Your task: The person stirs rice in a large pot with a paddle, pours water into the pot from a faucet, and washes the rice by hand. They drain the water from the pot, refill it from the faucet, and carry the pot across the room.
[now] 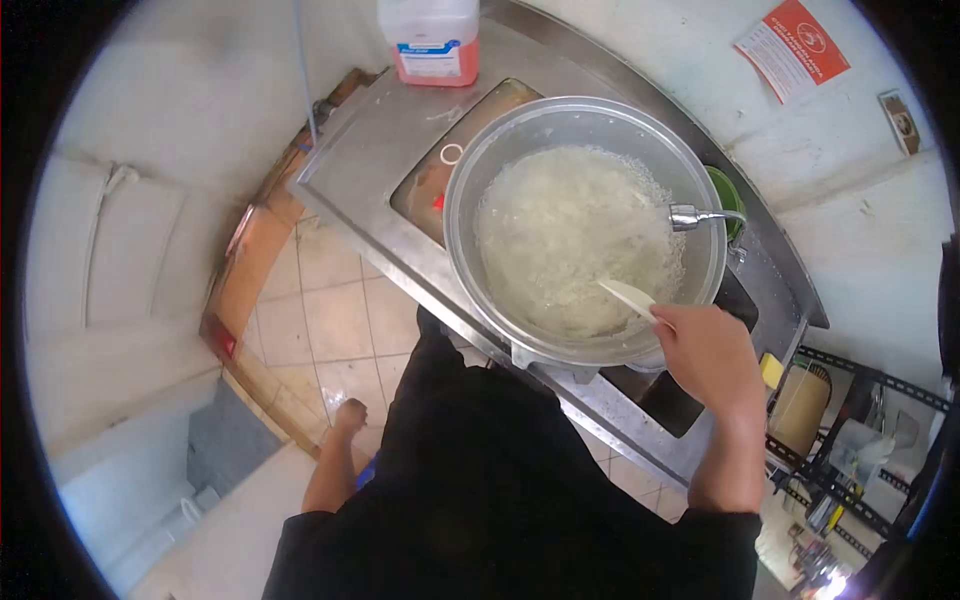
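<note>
Nearest, below the pot and well apart from it, the left hand [347, 415] hangs at the person's side over the tile floor [330, 320]. It touches nothing, and whether its fingers are curled or loose cannot be told.

At the pot's near right edge, the right hand [706, 352] is wrapped around the handle of a white paddle [627, 296]. The fingers are closed tight on it. The paddle slants up and left from the hand, and its blade reaches over the rim and into the pot.

The pot [462, 215] is a big round metal one, sitting in the steel sink [360, 170] straight in front of the person. It is nearly full of white rice [560, 240] in cloudy, frothy water, and the paddle's tip lies on the right side of the rice.

A tap [700, 215] pokes in over the pot's right rim, with its spout above the water. Just behind the tap, a green thing [729, 197] shows past the rim.

Left of the pot, a small white ring [452, 153] lies in the sink basin. Right of the pot, beyond the hand, a yellow sponge [771, 369] sits by a black rack [865, 420].

Beyond the pot, a jug [430, 40] with an orange base stands on the sink's far corner. A red notice [795, 42] is stuck to the wall behind the pot, to its right.
</note>
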The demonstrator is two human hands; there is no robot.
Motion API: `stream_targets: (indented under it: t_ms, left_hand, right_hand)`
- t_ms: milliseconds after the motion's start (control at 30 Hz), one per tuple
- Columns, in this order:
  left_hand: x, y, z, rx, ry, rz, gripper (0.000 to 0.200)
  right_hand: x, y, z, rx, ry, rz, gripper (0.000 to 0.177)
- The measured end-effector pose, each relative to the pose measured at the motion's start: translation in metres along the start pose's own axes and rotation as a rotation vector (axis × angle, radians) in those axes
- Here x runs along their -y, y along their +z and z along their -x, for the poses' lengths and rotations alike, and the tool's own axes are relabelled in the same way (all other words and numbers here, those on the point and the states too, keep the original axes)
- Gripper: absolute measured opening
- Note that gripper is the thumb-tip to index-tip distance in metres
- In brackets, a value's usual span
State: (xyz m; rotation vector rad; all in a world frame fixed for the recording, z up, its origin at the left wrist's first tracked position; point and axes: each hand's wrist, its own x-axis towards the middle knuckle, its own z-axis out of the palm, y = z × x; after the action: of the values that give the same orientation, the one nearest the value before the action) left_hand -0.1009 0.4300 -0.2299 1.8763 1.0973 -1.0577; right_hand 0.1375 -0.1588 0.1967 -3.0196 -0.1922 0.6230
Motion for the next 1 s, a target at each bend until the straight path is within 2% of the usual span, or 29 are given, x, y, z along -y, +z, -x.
stream_targets:
  t_ms: [33, 67, 100, 167, 200, 267, 300, 367, 400, 467, 500, 567, 600, 633, 700, 767, 800, 833, 867, 900, 933, 967, 1000]
  left_hand:
    - [-0.023, -0.011, -0.009, -0.064, 0.092, -0.054, 0.023]
    - [-0.045, -0.023, -0.018, -0.052, 0.103, -0.073, 0.023]
    - [-0.073, -0.036, -0.021, -0.218, 0.269, -0.152, 0.02]
    - [-0.136, -0.07, -0.023, -0.543, 0.611, -0.304, 0.015]
    - [-0.169, -0.09, -0.022, -0.572, 0.678, -0.267, 0.016]
    - [-0.236, -0.127, -0.02, -0.61, 0.79, -0.22, 0.017]
    - [-0.267, -0.144, -0.019, -0.62, 0.832, -0.213, 0.018]
    - [-0.326, -0.174, -0.024, -0.675, 1.048, -0.215, 0.02]
    - [-0.357, -0.183, -0.021, -0.653, 1.068, -0.217, 0.02]
    - [-0.41, -0.19, -0.006, -0.693, 1.431, -0.096, 0.019]
    - [-0.428, -0.187, 0.004, -0.679, 1.447, -0.099, 0.019]
    - [-0.458, -0.169, 0.035, -0.359, 1.451, -0.055, 0.019]
    - [-0.47, -0.158, 0.06, -0.199, 1.504, -0.108, 0.018]
    - [-0.48, -0.145, 0.091, -0.037, 1.55, -0.164, 0.016]
    - [-0.491, -0.114, 0.146, 0.425, 1.463, -0.187, 0.016]
    - [-0.491, -0.085, 0.184, 0.892, 1.187, -0.043, 0.019]
    - [-0.492, -0.081, 0.187, 0.907, 1.198, -0.063, 0.019]
    - [-0.493, -0.077, 0.187, 1.037, 0.943, -0.077, 0.025]
    - [-0.493, -0.075, 0.183, 1.101, 0.816, -0.094, 0.028]
    - [-0.493, -0.074, 0.18, 1.152, 0.687, -0.113, 0.031]
    - [-0.493, -0.074, 0.169, 1.053, 0.787, -0.036, 0.033]
    - [-0.493, -0.074, 0.159, 0.952, 0.881, 0.043, 0.035]
    - [-0.492, -0.076, 0.149, 0.865, 0.713, 0.271, 0.035]
  right_hand:
    - [0.001, 0.002, 0.003, -0.072, 0.07, -0.096, 0.019]
    - [0.005, 0.003, 0.005, -0.149, 0.141, -0.192, 0.02]
    - [0.012, 0.002, 0.004, -0.15, 0.166, -0.192, 0.02]
    - [0.031, -0.002, 0.0, -0.224, 0.441, -0.43, 0.026]
    - [0.043, 0.002, -0.001, -0.224, 0.475, -0.433, 0.026]
    - [0.067, 0.022, -0.005, -0.598, 0.564, -0.839, 0.029]
    - [0.079, 0.036, -0.01, -0.603, 0.594, -0.83, 0.029]
    - [0.1, 0.066, -0.023, -0.641, 0.748, -0.941, 0.031]
    - [0.107, 0.072, -0.026, -0.656, 0.772, -0.93, 0.031]
    - [0.122, 0.077, -0.027, -0.285, 0.932, -1.172, 0.032]
    - [0.131, 0.073, -0.028, -0.299, 0.948, -1.175, 0.032]
    - [0.151, 0.068, -0.031, -0.621, 0.857, -1.417, 0.031]
    - [0.157, 0.066, -0.037, -0.647, 0.775, -1.528, 0.03]
    - [0.168, 0.066, -0.047, -0.67, 0.788, -1.533, 0.03]
    - [0.2, 0.067, -0.077, -0.727, 0.68, -1.678, 0.027]
    - [0.237, 0.06, -0.109, -0.598, 0.559, -1.685, 0.027]
    - [0.255, 0.065, -0.13, -0.494, 0.516, -1.655, 0.028]
    - [0.267, 0.07, -0.144, -0.39, 0.472, -1.623, 0.029]
    - [0.271, 0.069, -0.147, -0.414, 0.479, -1.626, 0.029]
    - [0.274, 0.068, -0.148, -0.471, 0.408, -1.32, 0.033]
    - [0.276, 0.068, -0.149, -0.513, 0.341, -1.013, 0.037]
    - [0.273, 0.066, -0.143, -0.527, 0.355, -1.02, 0.037]
    - [0.266, 0.064, -0.128, -0.507, 0.343, -1.045, 0.035]
